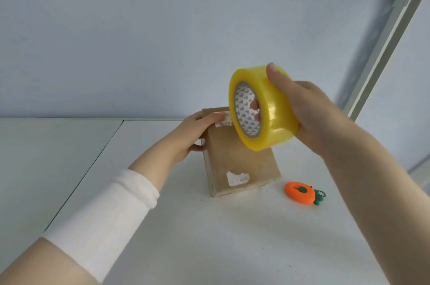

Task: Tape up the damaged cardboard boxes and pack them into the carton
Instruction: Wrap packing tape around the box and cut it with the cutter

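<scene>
Cardboard box (pixel 239 163), brown and flat-sided, sits on a white table (pixel 209 238) near its far edge, tilted so that its broad face slopes toward the camera. A torn white label remnant (pixel 237 179) clings to the lower part of that face, and another scrap of label (pixel 224 120) shows near the top edge.

The person's left hand (pixel 195 135) grips the box's upper left corner, fingers laid over the top by the label scrap and thumb pressed against the left side, steadying it. A white sleeve (pixel 111 212) covers part of the left forearm.

The right hand (pixel 300 108) holds a large roll of yellowish clear packing tape (pixel 263 108) in the air above the box, well clear of the table. The thumb lies across the roll's outer band, while fingertips (pixel 254 105) show through the printed cardboard core, so the hand is clamped through and around the roll. The roll is turned with its open core facing left, and its lower edge overlaps the box's upper right area in the view; whether it touches the cardboard cannot be told.

An orange carrot-shaped cutter (pixel 301 192) with a green leafy end lies flat on the table just right of the box's lower corner, apart from both hands. A pale blue wall (pixel 162 40) rises behind the table, with a light metal frame (pixel 384 52) slanting at upper right.
</scene>
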Action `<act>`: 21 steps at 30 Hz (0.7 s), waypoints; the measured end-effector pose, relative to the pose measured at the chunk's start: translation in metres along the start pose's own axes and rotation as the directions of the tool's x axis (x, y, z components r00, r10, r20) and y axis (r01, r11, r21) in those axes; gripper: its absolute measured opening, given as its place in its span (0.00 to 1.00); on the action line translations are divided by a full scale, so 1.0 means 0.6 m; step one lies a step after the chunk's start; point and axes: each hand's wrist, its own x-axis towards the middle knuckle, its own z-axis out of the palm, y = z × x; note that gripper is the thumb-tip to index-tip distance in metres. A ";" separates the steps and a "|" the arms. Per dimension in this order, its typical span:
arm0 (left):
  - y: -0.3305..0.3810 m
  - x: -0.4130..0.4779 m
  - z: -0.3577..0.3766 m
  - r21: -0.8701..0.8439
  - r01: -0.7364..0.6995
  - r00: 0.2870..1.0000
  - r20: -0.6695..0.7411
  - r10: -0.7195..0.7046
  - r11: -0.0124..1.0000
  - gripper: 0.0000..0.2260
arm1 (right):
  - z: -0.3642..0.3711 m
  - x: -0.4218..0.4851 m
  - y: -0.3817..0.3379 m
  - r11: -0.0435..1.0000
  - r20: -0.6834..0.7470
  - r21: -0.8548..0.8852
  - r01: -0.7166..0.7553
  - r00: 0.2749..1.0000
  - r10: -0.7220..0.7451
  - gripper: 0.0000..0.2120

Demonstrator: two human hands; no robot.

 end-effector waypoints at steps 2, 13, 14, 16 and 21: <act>-0.015 0.009 0.004 -0.045 0.005 0.994 -0.110 -0.010 0.999 0.11 | 0.006 0.018 0.019 0.998 -0.030 0.025 -0.055 0.998 0.056 0.20; -0.054 0.062 0.022 -0.200 0.056 0.955 -0.273 -0.111 0.978 0.05 | 0.014 0.043 0.099 0.998 0.072 0.032 -0.053 0.996 0.051 0.15; -0.054 0.063 0.023 -0.214 0.055 0.955 -0.273 -0.114 0.975 0.04 | 0.016 0.037 0.104 0.999 0.069 0.031 -0.045 0.997 0.043 0.15; -0.053 0.061 0.023 -0.225 0.052 0.955 -0.275 -0.115 0.973 0.02 | 0.025 0.028 0.102 1.000 0.013 -0.016 -0.017 1.000 0.017 0.12; -0.056 0.063 0.024 -0.241 0.043 0.961 -0.256 -0.106 0.970 0.02 | -0.003 -0.030 0.091 0.997 -0.104 -0.057 0.059 0.992 -0.065 0.21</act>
